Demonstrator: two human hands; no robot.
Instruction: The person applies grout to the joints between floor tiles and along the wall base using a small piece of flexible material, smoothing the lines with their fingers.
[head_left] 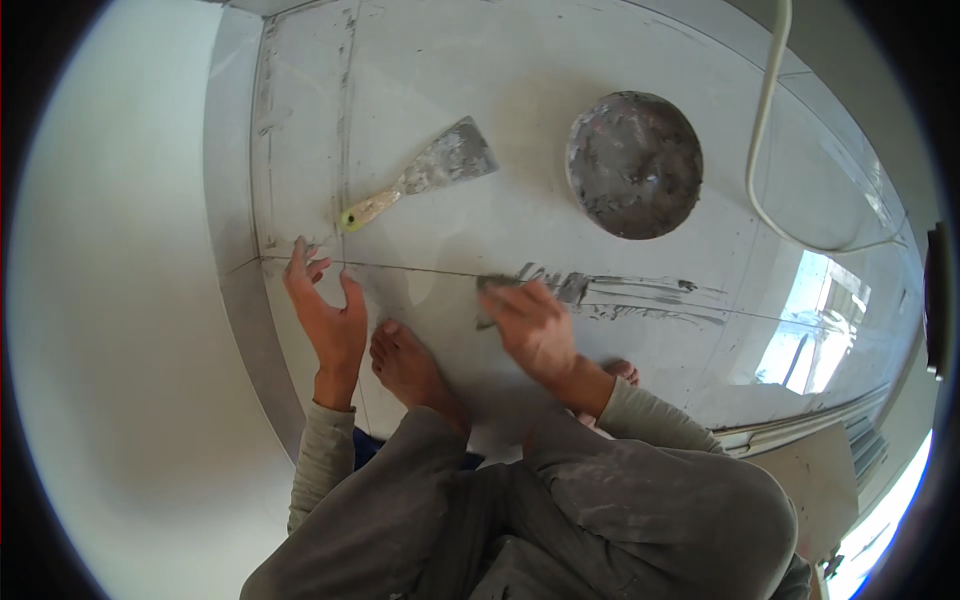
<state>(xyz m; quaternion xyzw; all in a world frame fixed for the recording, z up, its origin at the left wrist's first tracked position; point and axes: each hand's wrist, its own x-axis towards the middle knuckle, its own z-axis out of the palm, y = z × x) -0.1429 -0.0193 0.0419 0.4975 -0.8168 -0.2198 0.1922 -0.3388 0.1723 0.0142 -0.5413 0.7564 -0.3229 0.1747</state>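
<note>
My right hand (530, 325) is closed on a dark flat spreader (487, 287), pressed to the tiled floor over a joint; motion blurs hand and tool, and the fingers cover most of it. Grey grout smears (630, 293) streak along the joint to the right of that hand. My left hand (325, 305) hovers over the floor near the wall, fingers apart and holding nothing. Beyond it lies a putty knife (450, 160) with a pale, yellow-ended handle and a grout-caked blade. A round tub (635, 165) of wet grey grout stands farther to the right.
A white wall (110, 280) with a grey tile skirting (235, 200) runs along the left. At right a pale hose or cable (765, 110) curves across the floor. Long strips and a board (815, 485) lie at the lower right. My bare feet (415, 370) are close to the joint.
</note>
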